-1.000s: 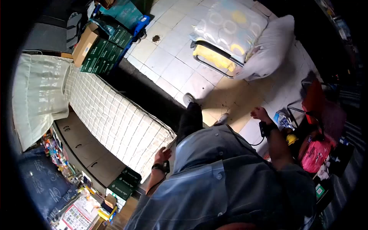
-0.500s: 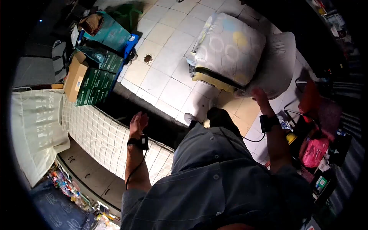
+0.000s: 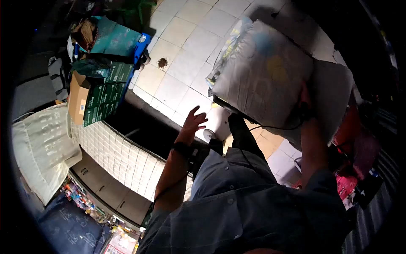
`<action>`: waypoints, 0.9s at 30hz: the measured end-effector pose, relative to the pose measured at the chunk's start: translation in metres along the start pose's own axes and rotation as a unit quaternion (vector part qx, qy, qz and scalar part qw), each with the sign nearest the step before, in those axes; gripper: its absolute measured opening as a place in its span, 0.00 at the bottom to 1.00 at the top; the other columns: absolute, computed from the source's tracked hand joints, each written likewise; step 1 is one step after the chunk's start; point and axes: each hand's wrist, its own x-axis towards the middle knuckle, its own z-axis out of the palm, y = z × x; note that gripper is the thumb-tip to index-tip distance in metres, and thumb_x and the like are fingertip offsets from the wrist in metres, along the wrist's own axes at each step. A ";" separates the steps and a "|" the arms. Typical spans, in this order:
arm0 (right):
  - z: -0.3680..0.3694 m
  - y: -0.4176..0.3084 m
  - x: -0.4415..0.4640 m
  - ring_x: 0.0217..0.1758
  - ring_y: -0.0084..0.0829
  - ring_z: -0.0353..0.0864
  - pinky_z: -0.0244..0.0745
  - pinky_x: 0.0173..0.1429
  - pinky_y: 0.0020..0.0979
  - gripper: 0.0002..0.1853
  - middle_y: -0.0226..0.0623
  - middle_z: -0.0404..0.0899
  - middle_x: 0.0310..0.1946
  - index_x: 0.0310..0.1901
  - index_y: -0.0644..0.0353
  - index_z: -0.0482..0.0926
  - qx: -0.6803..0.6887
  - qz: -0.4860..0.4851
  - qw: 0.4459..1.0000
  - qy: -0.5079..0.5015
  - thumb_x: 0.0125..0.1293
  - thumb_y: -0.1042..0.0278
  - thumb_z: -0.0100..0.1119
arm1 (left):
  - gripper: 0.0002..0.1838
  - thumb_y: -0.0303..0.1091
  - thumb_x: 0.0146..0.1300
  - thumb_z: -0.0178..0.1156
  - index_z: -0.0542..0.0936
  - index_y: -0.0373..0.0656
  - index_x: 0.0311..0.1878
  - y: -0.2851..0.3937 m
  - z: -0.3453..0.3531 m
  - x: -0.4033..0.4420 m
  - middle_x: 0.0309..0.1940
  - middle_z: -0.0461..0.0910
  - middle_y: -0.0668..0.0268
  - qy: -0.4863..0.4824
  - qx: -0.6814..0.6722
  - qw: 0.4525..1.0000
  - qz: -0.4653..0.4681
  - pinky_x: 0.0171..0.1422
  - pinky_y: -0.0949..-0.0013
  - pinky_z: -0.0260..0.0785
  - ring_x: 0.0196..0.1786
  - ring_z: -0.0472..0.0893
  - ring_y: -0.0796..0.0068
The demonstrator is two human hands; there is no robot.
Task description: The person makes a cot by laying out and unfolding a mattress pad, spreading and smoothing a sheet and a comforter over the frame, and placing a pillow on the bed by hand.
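Observation:
A large padded block, perhaps a cushion or folded bedding (image 3: pixel 262 72), has a pale cover with circles and yellow and blue spots. It rises in front of me, above the tiled floor. My right hand (image 3: pixel 305 101) lies against its right side, in shadow, and its finger positions are unclear. Behind that hand spreads a plain grey padded piece (image 3: pixel 334 91). My left hand (image 3: pixel 194 121) hangs in the air left of the block, fingers spread and holding nothing. Each wrist wears a black strapped device, and a cable shows by the right one.
At left, green boxes (image 3: pixel 105 95) and an open brown carton (image 3: pixel 78 96) stand near a teal box (image 3: pixel 116 38) and a blue-edged cart (image 3: pixel 141 48). A white grid-patterned surface (image 3: pixel 114 154) curves below them. A pink bag (image 3: pixel 344 186) lies at right. A dark drain (image 3: pixel 162 62) marks the floor.
My right hand has moved forward onto the padded block's right side. My left hand has moved right and forward, its fingers spreading. The block looks nearer and more shadowed.

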 end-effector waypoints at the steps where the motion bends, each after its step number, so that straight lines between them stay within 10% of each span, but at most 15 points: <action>1: 0.005 -0.008 0.003 0.70 0.40 0.59 0.56 0.70 0.38 0.46 0.40 0.57 0.70 0.72 0.58 0.54 0.008 0.022 1.000 -0.018 0.60 0.35 0.56 | 0.43 0.44 0.64 0.62 0.48 0.50 0.74 0.012 0.012 0.017 0.64 0.66 0.53 0.028 0.017 0.999 -0.016 0.59 0.58 0.70 0.62 0.72 0.60; 15: 0.015 -0.082 0.020 0.71 0.40 0.58 0.56 0.71 0.42 0.49 0.41 0.55 0.71 0.72 0.59 0.52 -0.031 0.068 0.989 -0.125 0.59 0.34 0.58 | 0.46 0.49 0.62 0.64 0.45 0.51 0.74 0.036 0.067 0.123 0.65 0.64 0.55 -0.027 -0.022 0.998 -0.056 0.61 0.54 0.69 0.62 0.70 0.61; 25: 0.080 -0.109 -0.124 0.72 0.40 0.56 0.56 0.71 0.47 0.47 0.43 0.56 0.70 0.71 0.59 0.53 -0.124 -0.141 0.912 -0.365 0.58 0.44 0.64 | 0.24 0.45 0.71 0.51 0.67 0.41 0.63 0.033 0.044 0.112 0.59 0.72 0.55 -0.139 -0.226 0.963 0.051 0.64 0.54 0.68 0.60 0.73 0.61; 27: 0.109 -0.109 -0.160 0.72 0.40 0.56 0.56 0.71 0.48 0.46 0.44 0.57 0.70 0.71 0.59 0.53 -0.118 -0.198 0.872 -0.433 0.57 0.46 0.65 | 0.23 0.41 0.68 0.54 0.71 0.37 0.60 0.038 0.030 0.091 0.54 0.76 0.59 -0.038 -0.224 0.974 0.014 0.60 0.62 0.70 0.56 0.76 0.64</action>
